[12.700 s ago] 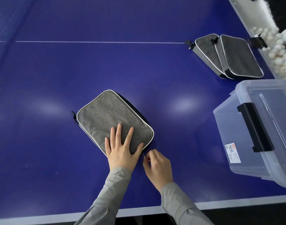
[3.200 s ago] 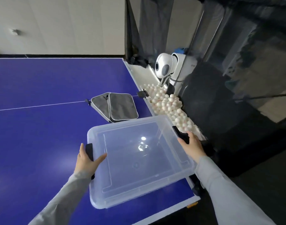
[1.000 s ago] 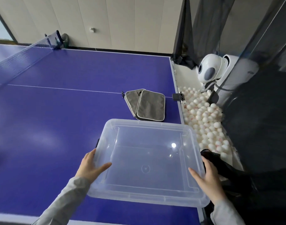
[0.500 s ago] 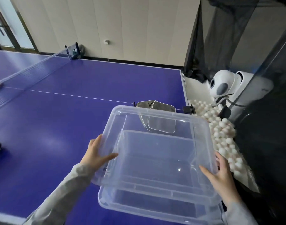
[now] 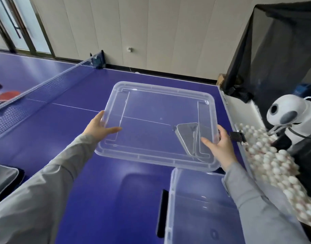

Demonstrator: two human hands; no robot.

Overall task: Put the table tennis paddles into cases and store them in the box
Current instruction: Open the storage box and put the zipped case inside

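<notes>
Hands (image 5: pixel 98 127) (image 5: pixel 220 145) hold clear lid (image 5: pixel 160 103) above open box (image 5: pixel 200 208).

Blue desk (image 5: pixel 45 138) with a net and white lines

A net (image 5: pixel 40 88) crosses the desk at the far left; beyond it lies a red paddle (image 5: pixel 7 95). Two grey cases (image 5: pixel 188 138) lean together near the right edge, seen through a clear lid. A clear box (image 5: pixel 200 208) with a black handle stands at the near right. Another grey case (image 5: pixel 3 178) lies at the near left edge.
</notes>
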